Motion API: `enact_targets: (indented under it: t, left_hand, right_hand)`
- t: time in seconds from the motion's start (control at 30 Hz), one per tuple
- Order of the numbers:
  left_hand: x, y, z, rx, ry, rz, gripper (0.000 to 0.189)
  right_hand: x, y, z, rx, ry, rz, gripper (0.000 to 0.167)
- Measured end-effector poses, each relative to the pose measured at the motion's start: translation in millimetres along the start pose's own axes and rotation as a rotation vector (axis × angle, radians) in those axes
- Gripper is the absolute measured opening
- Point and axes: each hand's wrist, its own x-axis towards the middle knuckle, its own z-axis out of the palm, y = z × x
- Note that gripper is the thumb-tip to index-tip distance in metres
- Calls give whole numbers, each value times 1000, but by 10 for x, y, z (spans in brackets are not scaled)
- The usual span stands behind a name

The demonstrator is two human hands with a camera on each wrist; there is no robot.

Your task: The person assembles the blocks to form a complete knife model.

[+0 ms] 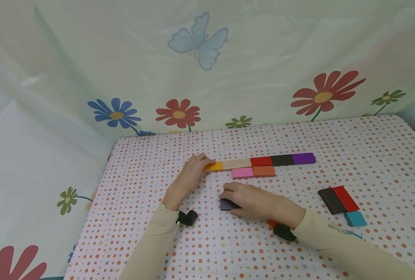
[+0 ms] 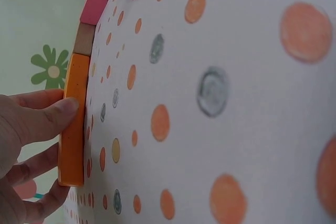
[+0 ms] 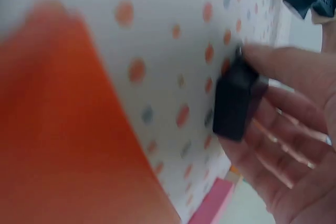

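My left hand (image 1: pixel 193 171) grips an orange-yellow block (image 2: pixel 74 124) at the left end of a row of flat blocks, thumb on its near face and fingers behind it. Beside that block lies a plain wood block (image 1: pixel 236 164), then a red one (image 1: pixel 261 161), a black one (image 1: pixel 282 160) and a purple one (image 1: pixel 303 158). A pink block (image 1: pixel 242 172) and a brown-orange block (image 1: pixel 263 171) touch the row's near side. Nearer the front, my right hand (image 1: pixel 251 198) holds a dark block (image 3: pixel 234 103) between thumb and fingers, partly covered by the hand.
On the right lie another black block (image 1: pixel 332 201), a red block (image 1: pixel 345 198) and a teal block (image 1: pixel 355 218). A bright orange block (image 3: pixel 84 129) sits under my right wrist, mostly hidden. The dotted tabletop (image 1: pixel 137 186) meets a flowered curtain (image 1: pixel 263 77) at the back.
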Motion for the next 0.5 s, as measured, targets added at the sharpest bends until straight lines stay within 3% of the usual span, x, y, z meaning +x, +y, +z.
enact_targets:
  t: [0.3, 0.5]
  left_hand:
    - [-1, 0, -14, 2, -10, -13, 34]
    - [-5, 1, -11, 6, -14, -10, 34]
  right_hand:
    - [-105, 13, 13, 5, 84, -1, 32]
    - [-290, 158, -146, -7, 159, 99, 38]
